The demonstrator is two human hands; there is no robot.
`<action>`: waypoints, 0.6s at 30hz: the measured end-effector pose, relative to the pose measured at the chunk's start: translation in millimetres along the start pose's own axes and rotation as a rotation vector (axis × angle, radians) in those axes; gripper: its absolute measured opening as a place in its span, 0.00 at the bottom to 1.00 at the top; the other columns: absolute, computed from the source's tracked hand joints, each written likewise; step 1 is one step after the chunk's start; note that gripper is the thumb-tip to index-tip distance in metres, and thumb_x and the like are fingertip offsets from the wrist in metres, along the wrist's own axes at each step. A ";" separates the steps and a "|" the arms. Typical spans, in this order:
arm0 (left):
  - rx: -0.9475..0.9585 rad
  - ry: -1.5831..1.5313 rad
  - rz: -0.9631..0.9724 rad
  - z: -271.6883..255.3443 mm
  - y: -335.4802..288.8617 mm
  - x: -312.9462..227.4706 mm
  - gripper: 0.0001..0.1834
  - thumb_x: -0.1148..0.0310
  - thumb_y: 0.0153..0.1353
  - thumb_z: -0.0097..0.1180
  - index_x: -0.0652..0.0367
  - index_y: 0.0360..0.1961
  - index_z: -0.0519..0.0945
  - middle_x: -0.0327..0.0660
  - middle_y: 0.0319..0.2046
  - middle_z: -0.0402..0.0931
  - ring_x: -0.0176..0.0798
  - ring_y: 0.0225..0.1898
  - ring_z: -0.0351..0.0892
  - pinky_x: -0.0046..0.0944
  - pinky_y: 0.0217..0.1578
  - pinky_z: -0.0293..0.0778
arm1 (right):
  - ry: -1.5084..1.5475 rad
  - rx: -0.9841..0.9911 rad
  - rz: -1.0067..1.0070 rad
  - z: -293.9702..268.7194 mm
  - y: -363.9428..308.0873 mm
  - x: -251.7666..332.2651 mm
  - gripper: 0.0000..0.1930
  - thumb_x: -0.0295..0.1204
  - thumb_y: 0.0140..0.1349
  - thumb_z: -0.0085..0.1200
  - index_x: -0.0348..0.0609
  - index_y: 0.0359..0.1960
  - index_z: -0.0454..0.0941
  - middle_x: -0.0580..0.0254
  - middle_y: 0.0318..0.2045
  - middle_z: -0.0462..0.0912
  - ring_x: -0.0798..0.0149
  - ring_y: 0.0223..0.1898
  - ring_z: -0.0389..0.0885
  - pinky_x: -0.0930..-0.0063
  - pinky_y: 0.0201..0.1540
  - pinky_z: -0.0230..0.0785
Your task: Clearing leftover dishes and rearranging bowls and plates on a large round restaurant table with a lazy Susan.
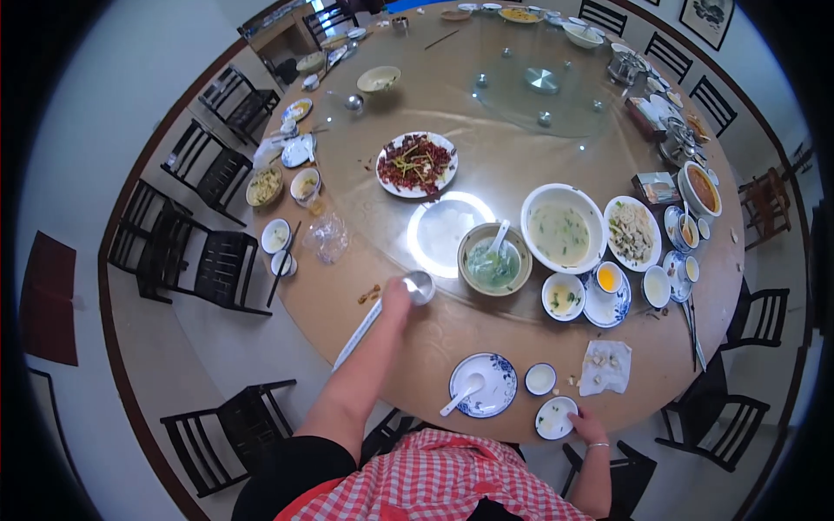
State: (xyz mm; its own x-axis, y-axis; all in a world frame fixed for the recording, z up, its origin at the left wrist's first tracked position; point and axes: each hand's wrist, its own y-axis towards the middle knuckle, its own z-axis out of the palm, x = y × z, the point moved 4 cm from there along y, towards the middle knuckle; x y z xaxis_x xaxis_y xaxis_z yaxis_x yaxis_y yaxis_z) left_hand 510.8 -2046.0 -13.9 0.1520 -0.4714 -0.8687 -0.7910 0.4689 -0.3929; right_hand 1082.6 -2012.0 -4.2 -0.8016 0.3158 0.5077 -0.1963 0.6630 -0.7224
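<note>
Left hand (396,297) grips the metal ladle (420,287) beside brown scraps (370,293); right hand (591,425) holds the small white bowl (563,416) by its rim at the table's (499,334) edge. Completion apparently partial: soup (559,234) and red chilli food (417,163) remain.

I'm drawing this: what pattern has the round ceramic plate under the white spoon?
The round white ceramic plate has blue, flowery patterning near its edge, best in head view.

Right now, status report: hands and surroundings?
Left hand gripping ladle. Right hand holding small white bowl. White cup and scrap-strewn napkin close by.
</note>
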 end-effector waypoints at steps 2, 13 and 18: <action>0.040 -0.087 0.001 -21.5 10.5 9.7 0.14 0.72 0.56 0.36 0.64 0.42 0.70 0.45 0.32 0.73 0.41 0.32 0.73 0.38 0.32 0.70 | 0.034 -0.102 0.036 9.9 10.3 -10.2 0.13 0.32 0.50 0.56 0.38 0.36 0.76 0.59 0.26 0.78 0.65 0.30 0.75 0.72 0.36 0.67; -0.087 -0.258 -0.302 -171.3 -78.5 63.1 0.13 0.72 0.54 0.35 0.58 0.40 0.69 0.40 0.27 0.70 0.30 0.21 0.68 0.29 0.14 0.64 | 0.235 -0.003 -0.118 0.5 -32.9 85.6 0.16 0.25 0.52 0.51 0.38 0.44 0.71 0.64 0.31 0.76 0.72 0.29 0.74 0.77 0.29 0.70; -0.094 -0.383 -0.340 -211.1 -107.7 65.9 0.15 0.73 0.52 0.36 0.61 0.41 0.68 0.40 0.25 0.68 0.31 0.19 0.64 0.29 0.14 0.61 | 0.342 0.190 -0.212 47.7 -16.7 195.6 0.19 0.28 0.51 0.50 0.39 0.47 0.68 0.63 0.33 0.75 0.71 0.29 0.75 0.78 0.27 0.71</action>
State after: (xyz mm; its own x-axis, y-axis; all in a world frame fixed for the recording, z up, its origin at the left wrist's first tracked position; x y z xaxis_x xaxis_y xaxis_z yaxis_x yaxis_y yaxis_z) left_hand 480.9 -2285.2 34.8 0.6013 -0.2701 -0.7520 -0.7066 0.2596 -0.6583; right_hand 902.1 -1993.7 84.8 -0.5060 0.4141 0.7566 -0.4619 0.6107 -0.6432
